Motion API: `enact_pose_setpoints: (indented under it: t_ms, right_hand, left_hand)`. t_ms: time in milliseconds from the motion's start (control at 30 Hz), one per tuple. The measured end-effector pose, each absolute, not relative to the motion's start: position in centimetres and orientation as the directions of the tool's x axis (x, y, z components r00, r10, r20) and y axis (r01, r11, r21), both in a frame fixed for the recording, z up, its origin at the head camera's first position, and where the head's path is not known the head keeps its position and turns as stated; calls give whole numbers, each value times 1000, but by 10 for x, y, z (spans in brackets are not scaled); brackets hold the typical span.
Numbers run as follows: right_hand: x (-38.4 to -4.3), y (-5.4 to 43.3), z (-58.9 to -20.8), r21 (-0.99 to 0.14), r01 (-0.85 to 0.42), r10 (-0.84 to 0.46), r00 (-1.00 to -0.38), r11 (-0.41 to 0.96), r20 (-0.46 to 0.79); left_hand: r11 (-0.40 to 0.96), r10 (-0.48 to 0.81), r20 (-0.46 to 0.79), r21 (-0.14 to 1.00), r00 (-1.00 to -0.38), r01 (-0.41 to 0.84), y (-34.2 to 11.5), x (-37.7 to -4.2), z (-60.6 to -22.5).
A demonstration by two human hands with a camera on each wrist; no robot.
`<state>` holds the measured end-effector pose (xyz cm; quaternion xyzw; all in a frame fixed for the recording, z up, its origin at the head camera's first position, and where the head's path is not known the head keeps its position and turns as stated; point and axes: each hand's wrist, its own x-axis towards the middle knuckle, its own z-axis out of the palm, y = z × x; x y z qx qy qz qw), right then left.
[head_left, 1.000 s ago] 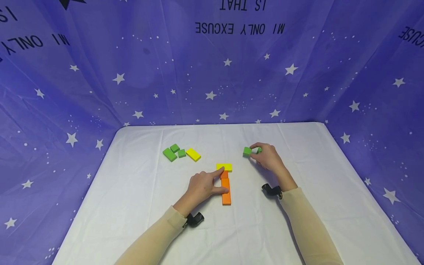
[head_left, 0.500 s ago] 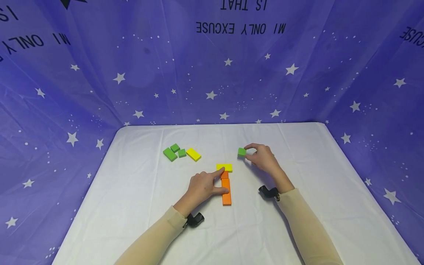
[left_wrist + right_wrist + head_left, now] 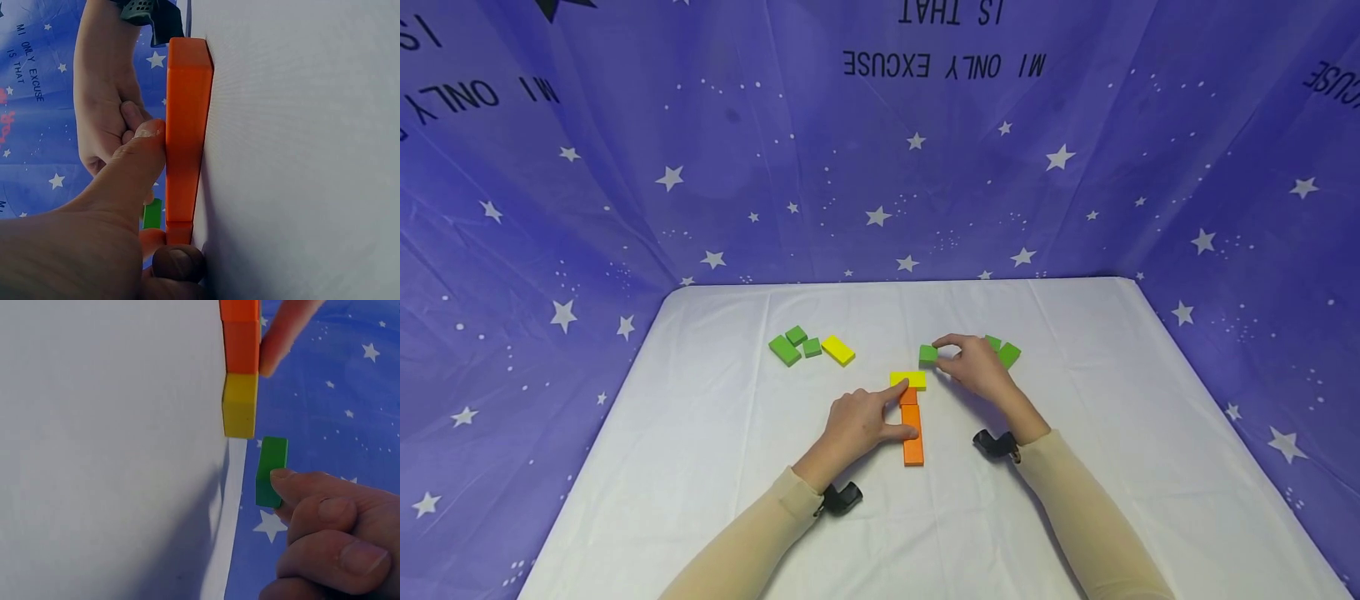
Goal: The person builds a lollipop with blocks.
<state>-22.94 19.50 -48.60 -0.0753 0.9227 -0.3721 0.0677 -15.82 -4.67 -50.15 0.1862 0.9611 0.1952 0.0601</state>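
Note:
A small green block point(image 3: 928, 355) is pinched between the thumb and index finger of my right hand point(image 3: 981, 367). It hangs just above and beyond a yellow block point(image 3: 918, 381), apart from it in the right wrist view. That yellow block lies crosswise at the far end of a small orange block point(image 3: 909, 397) and a long orange block point(image 3: 913, 452), together a T shape. My left hand point(image 3: 856, 421) rests on this row, index finger at the yellow end. In the left wrist view, its thumb lies on the long orange block point(image 3: 187, 125), other fingertips beside the small one.
Left of the row lie a green rectangular block point(image 3: 785, 351), two small green blocks point(image 3: 812, 347) and a yellow block point(image 3: 838, 350). Behind my right hand sit a green block point(image 3: 1009, 356) and a partly hidden green one point(image 3: 993, 342). A starry blue curtain point(image 3: 880, 167) surrounds the white table point(image 3: 700, 500).
My right hand has carried the small green block leftward and nearer, from the right-hand green blocks toward the yellow crosspiece. Those green blocks show again behind it. My left hand has stayed still.

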Motion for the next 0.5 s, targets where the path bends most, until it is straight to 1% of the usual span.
enact_pose_setpoints:
  t_ms: [133,500]
  right_hand:
    - [-228,190,-488,-691,-91,-192,-979,717,-70]
    - [-227,183,-495,-652,-151,-227,-973,743,-34]
  left_hand:
    - [855,382,-38,394,-923,338,-47,-159,-502]
    - [855,382,-38,394,-923,338,-46,-158,-501]
